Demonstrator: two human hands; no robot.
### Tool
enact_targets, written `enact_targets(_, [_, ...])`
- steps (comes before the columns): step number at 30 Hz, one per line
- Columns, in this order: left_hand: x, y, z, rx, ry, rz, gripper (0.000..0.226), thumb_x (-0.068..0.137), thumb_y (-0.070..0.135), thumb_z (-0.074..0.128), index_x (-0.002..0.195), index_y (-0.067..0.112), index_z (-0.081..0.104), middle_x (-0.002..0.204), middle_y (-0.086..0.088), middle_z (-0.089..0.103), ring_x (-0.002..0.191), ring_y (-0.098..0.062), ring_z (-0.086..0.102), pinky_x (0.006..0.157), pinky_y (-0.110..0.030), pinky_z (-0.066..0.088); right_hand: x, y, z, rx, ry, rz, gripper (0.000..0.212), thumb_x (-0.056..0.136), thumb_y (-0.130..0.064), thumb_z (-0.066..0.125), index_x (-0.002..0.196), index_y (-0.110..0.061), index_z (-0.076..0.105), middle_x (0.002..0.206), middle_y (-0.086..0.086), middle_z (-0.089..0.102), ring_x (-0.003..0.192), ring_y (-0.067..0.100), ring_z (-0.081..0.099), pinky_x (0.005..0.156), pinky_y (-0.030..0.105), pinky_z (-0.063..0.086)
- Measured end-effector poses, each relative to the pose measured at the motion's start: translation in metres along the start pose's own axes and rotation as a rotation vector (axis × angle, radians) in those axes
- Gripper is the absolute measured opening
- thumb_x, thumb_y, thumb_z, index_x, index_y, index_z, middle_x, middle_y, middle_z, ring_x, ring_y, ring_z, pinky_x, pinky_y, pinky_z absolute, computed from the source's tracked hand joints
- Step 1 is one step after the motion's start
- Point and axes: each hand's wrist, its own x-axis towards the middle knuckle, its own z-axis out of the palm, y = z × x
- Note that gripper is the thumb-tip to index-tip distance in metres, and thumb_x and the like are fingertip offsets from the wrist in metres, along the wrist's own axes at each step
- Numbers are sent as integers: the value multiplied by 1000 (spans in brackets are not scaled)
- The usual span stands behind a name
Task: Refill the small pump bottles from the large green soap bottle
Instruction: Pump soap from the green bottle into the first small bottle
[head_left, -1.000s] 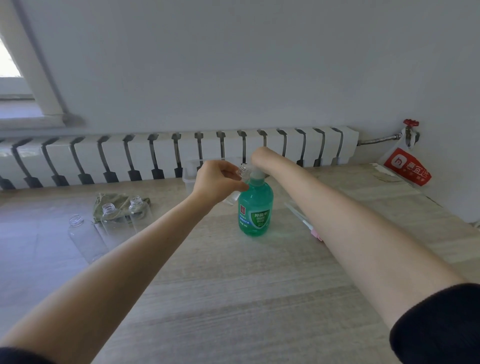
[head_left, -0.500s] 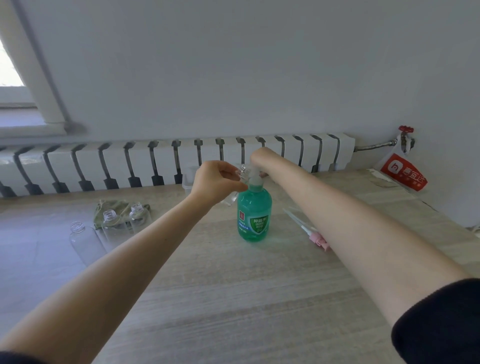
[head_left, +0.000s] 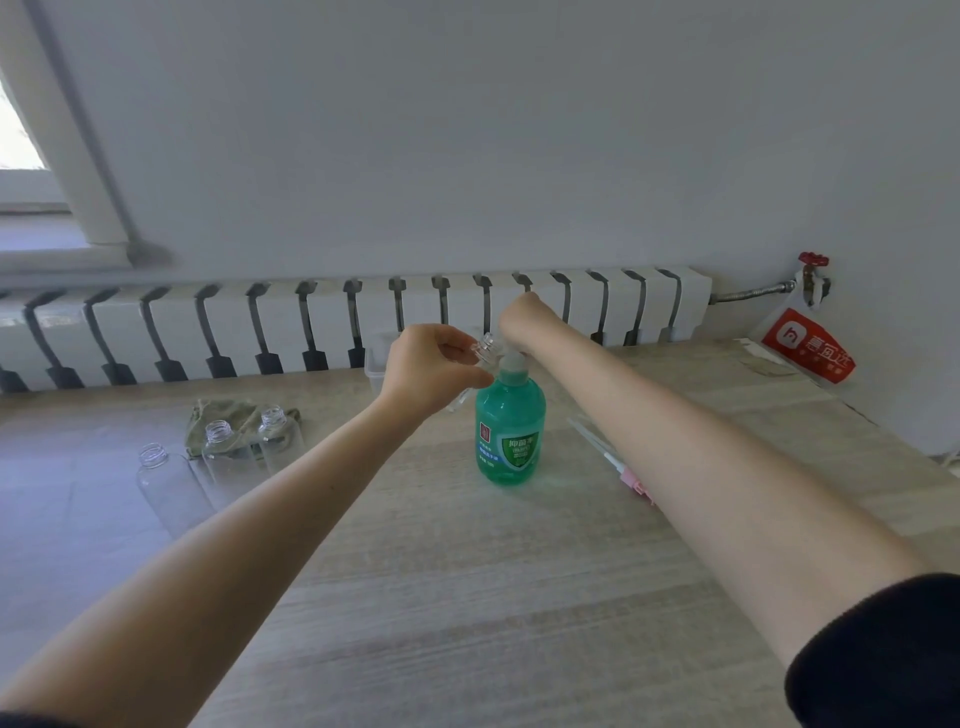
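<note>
Soft daylight comes from the window (head_left: 18, 135) at upper left, itself blown out white. The wall (head_left: 467, 130) reads evenly grey. The table (head_left: 467, 597) carries a bluish sheen at left. The bottle (head_left: 510, 431) casts a faint green glow. Shadows are weak, and the radiator (head_left: 260, 322) bows with wide-angle distortion.

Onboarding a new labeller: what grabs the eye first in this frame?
The green soap bottle stands dead centre, the brightest thing there. Over its pump, the left hand holds a small clear bottle tilted at the top; the right hand hangs above. Three uncapped clear bottles sit far left.
</note>
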Motion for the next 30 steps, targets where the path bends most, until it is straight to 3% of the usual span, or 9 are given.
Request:
enact_targets(3, [0, -2, 1, 37, 8, 21, 39, 65, 10, 84, 101, 7, 69, 90, -2, 70, 85, -14, 67, 81, -25, 55, 5, 0, 3, 4, 22, 18, 46, 96, -10, 42, 140, -1, 31, 129, 15, 50, 88, 19, 45, 61, 26, 37])
enact_targets(10, [0, -8, 3, 46, 31, 30, 36, 64, 7, 83, 98, 9, 71, 90, -2, 71, 84, -12, 68, 81, -25, 56, 6, 5, 9, 52, 16, 31, 46, 96, -10, 40, 141, -2, 31, 128, 14, 48, 90, 22, 43, 67, 30, 36])
enact_targets(15, [2, -11, 4, 38, 37, 26, 36, 62, 8, 84, 96, 10, 71, 90, -2, 72, 84, -12, 68, 81, -27, 56, 2, 8, 6, 63, 33, 19, 47, 97, -11, 39, 142, -4, 28, 138, 18, 42, 114, 27, 52, 78, 31, 40])
enact_targets(18, [1, -9, 5, 29, 39, 25, 37, 63, 8, 84, 98, 9, 71, 91, -3, 72, 85, -11, 68, 81, -27, 56, 1, 7, 4, 55, 2, 17, 43, 97, -12, 39, 139, -2, 31, 132, 16, 46, 97, 23, 50, 66, 27, 37])
enact_targets(21, [-1, -6, 4, 13, 32, 27, 36, 66, 9, 83, 100, 8, 70, 93, -3, 71, 85, -12, 67, 82, -25, 55, 0, 6, -1, 68, -12, 15, 12, 97, -10, 37, 98, -5, 48, 86, 8, 50, 67, 15, 42, 52, 23, 33])
enact_targets(24, [-1, -1, 3, -2, 28, 36, 35, 67, 8, 81, 100, 8, 69, 93, -4, 70, 85, -14, 66, 82, -26, 55, 3, 6, -7, 67, 1, -53, 29, 96, -7, 34, 67, -11, 32, 70, 3, 34, 62, 15, 39, 61, 23, 41])
enact_targets(26, [-2, 0, 2, -4, 27, 34, 35, 67, 8, 81, 100, 8, 69, 92, -4, 70, 85, -14, 67, 82, -27, 56, -1, 7, -11, 10, -14, -24, 20, 97, -6, 34, 78, -3, 42, 74, 5, 43, 60, 13, 41, 52, 20, 40])
enact_targets(29, [-3, 1, 1, -10, 16, 25, 36, 67, 8, 82, 101, 7, 69, 92, -4, 70, 85, -15, 67, 82, -27, 56, -14, 5, -19, -50, -121, -56, 31, 99, -5, 33, 125, 4, 46, 94, 12, 48, 62, 16, 41, 75, 30, 48])
enact_targets(30, [-3, 1, 1, -12, 14, 23, 36, 67, 8, 82, 100, 7, 69, 92, -4, 70, 85, -15, 67, 82, -27, 56, -15, 4, -20, -143, -132, -73, 34, 99, -4, 34, 131, 6, 42, 89, 12, 46, 60, 15, 38, 71, 29, 45])
